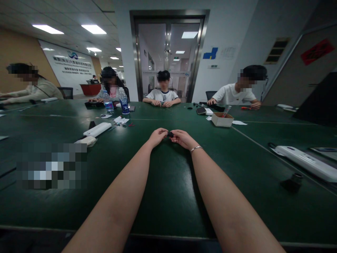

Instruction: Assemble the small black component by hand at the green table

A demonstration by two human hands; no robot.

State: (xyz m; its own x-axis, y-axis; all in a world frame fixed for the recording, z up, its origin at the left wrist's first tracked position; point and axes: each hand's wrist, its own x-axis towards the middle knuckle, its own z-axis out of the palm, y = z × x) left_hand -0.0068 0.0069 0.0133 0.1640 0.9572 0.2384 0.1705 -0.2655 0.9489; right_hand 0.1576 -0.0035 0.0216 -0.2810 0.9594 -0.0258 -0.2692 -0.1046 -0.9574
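Observation:
Both my arms reach forward over the dark green table. Between my fingertips is a small black object, too small to name. My left hand pinches its left end, fingers curled. My right hand, with a silvery bracelet at the wrist, grips its right end. The hands nearly meet, just above or resting on the tabletop; I cannot tell which. The fingers hide part of the black object.
Left are a white power strip, bottles and paper scraps. To the right stand a small cardboard box, a white power strip and a black cylindrical item. Several people sit around the table, including one opposite.

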